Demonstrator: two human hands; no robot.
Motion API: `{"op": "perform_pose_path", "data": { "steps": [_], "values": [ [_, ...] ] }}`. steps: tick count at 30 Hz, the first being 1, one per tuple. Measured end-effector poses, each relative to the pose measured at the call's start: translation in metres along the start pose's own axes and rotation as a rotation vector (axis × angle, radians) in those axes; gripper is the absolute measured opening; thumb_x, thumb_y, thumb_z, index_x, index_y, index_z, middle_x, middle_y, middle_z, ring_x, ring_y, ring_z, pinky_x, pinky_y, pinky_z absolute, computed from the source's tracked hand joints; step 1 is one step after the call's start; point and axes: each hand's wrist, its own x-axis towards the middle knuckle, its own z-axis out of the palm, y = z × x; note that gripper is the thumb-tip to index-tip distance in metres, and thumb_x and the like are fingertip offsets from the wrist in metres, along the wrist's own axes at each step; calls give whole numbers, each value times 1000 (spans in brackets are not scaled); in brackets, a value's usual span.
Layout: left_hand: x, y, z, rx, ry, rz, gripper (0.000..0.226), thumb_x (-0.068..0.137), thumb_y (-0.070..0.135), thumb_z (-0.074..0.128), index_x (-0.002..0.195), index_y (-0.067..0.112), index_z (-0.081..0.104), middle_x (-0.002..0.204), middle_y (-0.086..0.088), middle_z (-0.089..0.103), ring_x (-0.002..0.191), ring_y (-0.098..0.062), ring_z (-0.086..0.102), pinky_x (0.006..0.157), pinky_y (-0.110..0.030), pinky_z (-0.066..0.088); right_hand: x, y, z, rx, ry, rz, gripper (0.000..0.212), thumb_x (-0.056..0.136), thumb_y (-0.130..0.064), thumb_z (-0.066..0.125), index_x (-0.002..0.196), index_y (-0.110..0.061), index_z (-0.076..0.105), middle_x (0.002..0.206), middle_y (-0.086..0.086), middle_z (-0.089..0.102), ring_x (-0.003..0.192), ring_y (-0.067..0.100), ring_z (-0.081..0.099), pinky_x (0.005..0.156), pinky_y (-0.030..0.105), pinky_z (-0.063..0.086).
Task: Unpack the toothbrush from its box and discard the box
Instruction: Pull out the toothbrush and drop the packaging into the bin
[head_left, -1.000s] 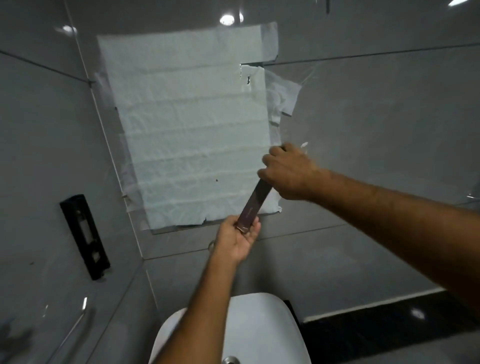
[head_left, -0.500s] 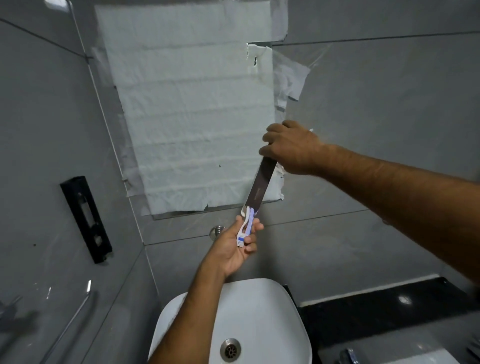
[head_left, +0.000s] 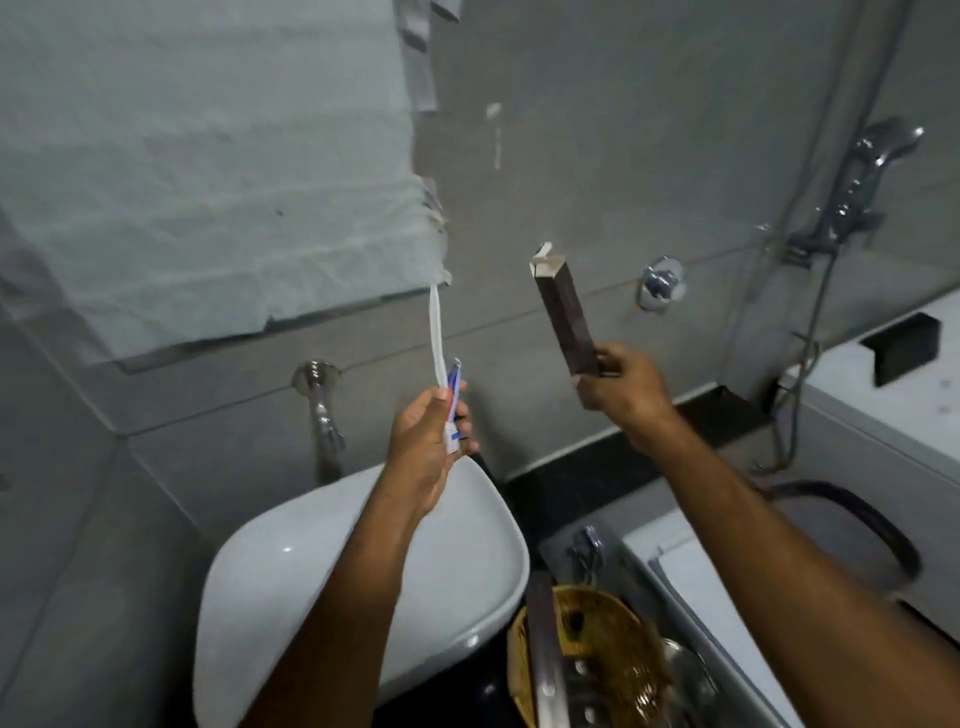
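Both hands are up in front of the grey wall, well apart: the left hand (head_left: 431, 441) is closed around the bottom of the thin white toothbrush with blue and red on its handle (head_left: 439, 338), which points up above the white sink bowl (head_left: 311, 571). The right hand (head_left: 623, 389) pinches the low end of the long dark brown cardboard box (head_left: 563, 317), whose open top flap shows it is empty. I think the box is held off to the side, over the far right edge of the sink, so it can go in the trash next.
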Motion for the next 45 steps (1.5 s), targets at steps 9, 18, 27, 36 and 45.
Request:
{"op": "perform_pose_path", "data": {
  "steps": [9,18,27,36,45],
  "values": [
    [-21,-193,151,175,19,-258,20,92,24,46,82,16,62,73,0,62,67,-13,60,61,-31,52,-41,189,-90,101,54,377,36,80,3,74,108,-19,70,92,-2,71,89,27,70,74,42,62],
    [-81,-422,230,338,194,-654,25,95,27,44,94,13,64,88,-10,66,76,-20,59,72,-41,51,-96,413,-153,-115,53,853,27,72,-3,75,94,-18,73,86,8,76,80,32,73,77,51,61],
    [-137,-596,144,499,346,-1019,28,95,18,44,96,-2,64,74,-5,57,58,-15,45,55,-29,34,-184,574,-111,-466,-246,1089,20,79,-13,68,98,-10,74,88,15,75,78,32,72,69,41,61],
    [-143,-682,95,539,473,-1132,32,93,20,47,108,-3,65,111,-32,67,90,-46,64,74,-50,51,-181,674,-53,-586,-345,1164,24,77,-16,75,98,-6,66,85,12,70,74,27,71,65,43,63],
    [-151,-692,94,542,407,-1074,34,97,23,46,115,0,63,108,-25,68,86,-34,63,69,-31,45,-171,691,-40,-537,-219,1053,30,84,-33,75,70,-17,54,67,-1,57,69,19,63,53,28,47]
  ]
}}
